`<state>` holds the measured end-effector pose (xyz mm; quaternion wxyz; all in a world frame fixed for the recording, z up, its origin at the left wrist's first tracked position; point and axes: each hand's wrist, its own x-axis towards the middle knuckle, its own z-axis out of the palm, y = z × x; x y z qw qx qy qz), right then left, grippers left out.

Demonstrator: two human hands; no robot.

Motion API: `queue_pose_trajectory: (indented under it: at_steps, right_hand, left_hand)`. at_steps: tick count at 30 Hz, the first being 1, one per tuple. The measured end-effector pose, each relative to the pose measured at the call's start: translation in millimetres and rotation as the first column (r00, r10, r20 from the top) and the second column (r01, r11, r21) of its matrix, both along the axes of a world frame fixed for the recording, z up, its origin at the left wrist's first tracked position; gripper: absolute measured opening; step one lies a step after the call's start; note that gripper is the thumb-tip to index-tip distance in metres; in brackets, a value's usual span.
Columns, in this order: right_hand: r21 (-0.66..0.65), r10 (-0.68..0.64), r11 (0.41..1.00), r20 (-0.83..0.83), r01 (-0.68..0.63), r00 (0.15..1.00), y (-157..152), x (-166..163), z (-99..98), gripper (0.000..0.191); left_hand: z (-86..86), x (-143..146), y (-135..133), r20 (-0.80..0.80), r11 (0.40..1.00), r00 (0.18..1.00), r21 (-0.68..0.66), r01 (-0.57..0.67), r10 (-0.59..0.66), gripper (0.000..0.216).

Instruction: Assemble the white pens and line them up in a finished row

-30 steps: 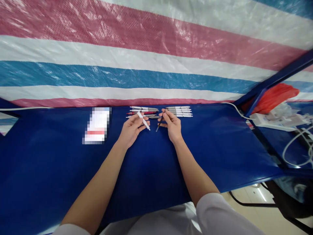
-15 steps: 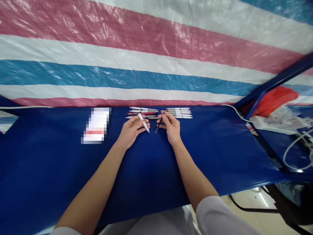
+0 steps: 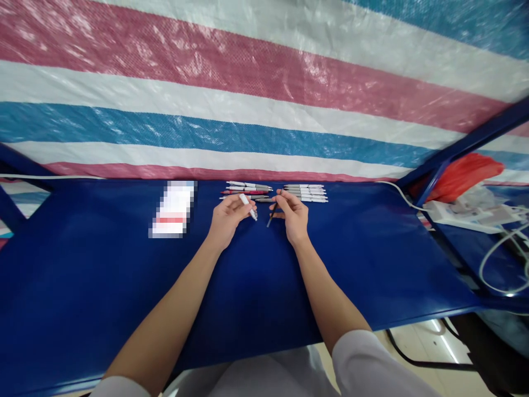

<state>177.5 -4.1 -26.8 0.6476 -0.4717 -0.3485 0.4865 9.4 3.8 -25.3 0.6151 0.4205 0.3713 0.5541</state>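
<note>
Between the thumb and fingers of my left hand (image 3: pixel 225 220) is a white pen barrel (image 3: pixel 247 205), tilted with its lower end toward the right. My right hand (image 3: pixel 295 219) pinches a thin dark pen refill (image 3: pixel 271 215), its tip slanting down to the left. The barrel and the refill are a short way apart, above the blue table. Just beyond my left hand lies a group of pens, mostly white, with a red pen (image 3: pixel 243 192) among them. Behind my right hand several white pens (image 3: pixel 308 193) lie side by side in a stack of rows.
A blurred white sheet or packet (image 3: pixel 171 212) lies on the blue table (image 3: pixel 124 286) at left. A striped plastic sheet (image 3: pixel 248 99) hangs behind. On the right are a blue metal frame (image 3: pixel 432 182), a red bag (image 3: pixel 467 173), a white power strip (image 3: pixel 463 216) and cables.
The view has shifted slightly, so the table things appear a little farther right. My left hand has turned the barrel a little; both hands keep hold of their pen parts.
</note>
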Motion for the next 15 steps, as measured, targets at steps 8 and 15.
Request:
queue_pose_trajectory:
  at_steps: [8, 15]
  right_hand:
    - [-0.006, 0.001, 1.0, 0.017, 0.0, 1.0, -2.9, -2.7, 0.4, 0.034]
    - [0.009, 0.012, 1.0, 0.009, -0.012, 1.0, -2.0, -1.0, -1.9, 0.032]
  left_hand:
    - [1.8, 2.9, -4.6, -0.152, 0.969, 0.978, 0.225, -0.106, 0.142, 0.025]
    - [-5.9, 7.1, -6.8, -0.334, 0.879, 0.908, 0.472, -0.072, 0.253, 0.012]
